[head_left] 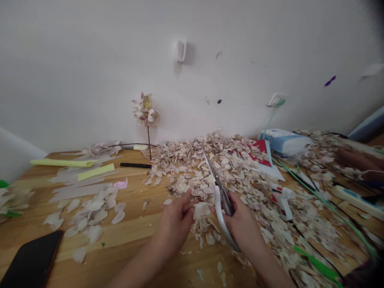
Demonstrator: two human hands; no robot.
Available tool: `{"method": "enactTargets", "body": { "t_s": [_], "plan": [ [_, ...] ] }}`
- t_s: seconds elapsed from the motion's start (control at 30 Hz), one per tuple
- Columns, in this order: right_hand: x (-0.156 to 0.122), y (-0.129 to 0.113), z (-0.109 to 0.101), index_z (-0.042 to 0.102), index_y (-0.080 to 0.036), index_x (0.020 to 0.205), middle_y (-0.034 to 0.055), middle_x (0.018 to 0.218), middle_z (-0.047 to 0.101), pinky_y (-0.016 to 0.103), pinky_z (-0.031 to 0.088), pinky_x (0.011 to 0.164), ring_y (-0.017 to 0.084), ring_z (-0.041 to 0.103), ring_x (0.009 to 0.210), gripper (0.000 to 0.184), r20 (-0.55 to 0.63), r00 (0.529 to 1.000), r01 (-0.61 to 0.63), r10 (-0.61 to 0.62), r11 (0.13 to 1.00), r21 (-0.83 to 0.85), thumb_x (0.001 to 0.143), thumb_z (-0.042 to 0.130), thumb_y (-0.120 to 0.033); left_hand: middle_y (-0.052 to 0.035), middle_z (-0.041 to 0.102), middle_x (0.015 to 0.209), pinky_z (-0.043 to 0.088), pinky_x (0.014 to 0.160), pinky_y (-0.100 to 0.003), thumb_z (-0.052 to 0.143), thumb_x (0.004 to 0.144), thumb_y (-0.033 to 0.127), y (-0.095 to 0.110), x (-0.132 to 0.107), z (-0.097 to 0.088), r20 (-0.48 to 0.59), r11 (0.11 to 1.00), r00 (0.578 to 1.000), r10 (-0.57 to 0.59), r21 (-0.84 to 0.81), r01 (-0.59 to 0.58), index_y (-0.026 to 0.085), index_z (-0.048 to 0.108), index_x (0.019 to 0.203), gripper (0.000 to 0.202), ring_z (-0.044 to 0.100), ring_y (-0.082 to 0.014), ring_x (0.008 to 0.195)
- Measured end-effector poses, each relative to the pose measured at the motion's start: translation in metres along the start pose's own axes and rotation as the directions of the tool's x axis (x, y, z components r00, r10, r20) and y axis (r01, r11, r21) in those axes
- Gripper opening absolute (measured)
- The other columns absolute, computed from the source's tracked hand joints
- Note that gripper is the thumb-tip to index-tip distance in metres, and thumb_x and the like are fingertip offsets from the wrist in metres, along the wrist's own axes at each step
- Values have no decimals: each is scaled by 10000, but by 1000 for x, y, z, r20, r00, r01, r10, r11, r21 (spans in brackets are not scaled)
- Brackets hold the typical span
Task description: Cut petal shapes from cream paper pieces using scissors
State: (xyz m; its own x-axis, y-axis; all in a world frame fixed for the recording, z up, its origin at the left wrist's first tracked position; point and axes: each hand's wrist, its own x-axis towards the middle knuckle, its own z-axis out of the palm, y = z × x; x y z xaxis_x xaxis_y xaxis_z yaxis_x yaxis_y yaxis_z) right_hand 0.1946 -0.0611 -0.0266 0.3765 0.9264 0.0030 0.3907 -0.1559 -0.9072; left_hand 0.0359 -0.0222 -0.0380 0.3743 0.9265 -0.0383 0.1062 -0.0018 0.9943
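My right hand is wrapped round the handles of a pair of scissors, whose long blades point away from me over the petal heap. My left hand is closed in a pinch, its fingertips at a pale dried petal that lies between the two hands. Beneath and beyond both hands spreads a large heap of dried petals. Narrow curled scraps lie on the wood just below the fingertips.
Left lie a phone, loose petals, yellow paper strips and a black pen. A flower stem stands by the wall. Right are a glue gun, tissue pack, green cable and another person's hand.
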Motion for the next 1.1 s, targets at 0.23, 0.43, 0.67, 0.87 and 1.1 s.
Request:
{"method": "enactTargets", "body": {
  "t_s": [0.23, 0.43, 0.67, 0.87, 1.1],
  "plan": [
    [-4, -2, 8, 478, -230, 729, -52, 600, 542, 236, 390, 515, 149, 490, 547, 199, 61, 998, -29, 21, 991, 129, 604, 614, -304, -87, 679, 943, 502, 622, -274, 546, 664, 143, 10, 2, 1, 7, 999, 1000, 2, 34, -2, 144, 544, 1153, 489, 622, -184, 801],
    [-2, -3, 6, 487, -220, 729, -62, 603, 523, 222, 391, 507, 137, 475, 551, 247, 121, 993, -34, 9, 977, 208, 569, 668, -274, -2, 629, 669, 435, 566, -228, 590, 605, 124, 12, 4, -6, 84, 995, 995, -55, 86, 48, 167, 663, 834, 244, 554, -128, 622],
    [0, -2, 4, 498, -214, 759, -38, 626, 549, 252, 445, 515, 169, 528, 575, 312, 82, 996, -52, 31, 962, 268, 564, 692, -361, 43, 553, 536, 421, 485, -214, 678, 582, 249, 14, 3, -1, 183, 967, 966, -182, -146, 209, 159, 622, 662, 133, 481, -84, 479],
    [-10, 23, 9, 518, -224, 814, -48, 599, 566, 241, 456, 515, 168, 542, 568, 323, -20, 998, -50, 56, 970, 238, 572, 698, -342, 14, 607, 675, 497, 625, -259, 752, 537, 266, 23, 2, 5, -49, 863, 993, -108, -501, 69, 158, 555, 670, 261, 595, -121, 644],
    [-15, 27, 24, 530, -222, 774, -30, 611, 594, 258, 477, 523, 170, 567, 560, 289, -39, 999, -19, 30, 964, 264, 574, 701, -342, 12, 642, 685, 502, 642, -292, 783, 512, 328, 16, 2, 11, -94, 773, 976, -198, -627, 96, 179, 573, 854, 429, 605, -137, 650]
  ]
}}
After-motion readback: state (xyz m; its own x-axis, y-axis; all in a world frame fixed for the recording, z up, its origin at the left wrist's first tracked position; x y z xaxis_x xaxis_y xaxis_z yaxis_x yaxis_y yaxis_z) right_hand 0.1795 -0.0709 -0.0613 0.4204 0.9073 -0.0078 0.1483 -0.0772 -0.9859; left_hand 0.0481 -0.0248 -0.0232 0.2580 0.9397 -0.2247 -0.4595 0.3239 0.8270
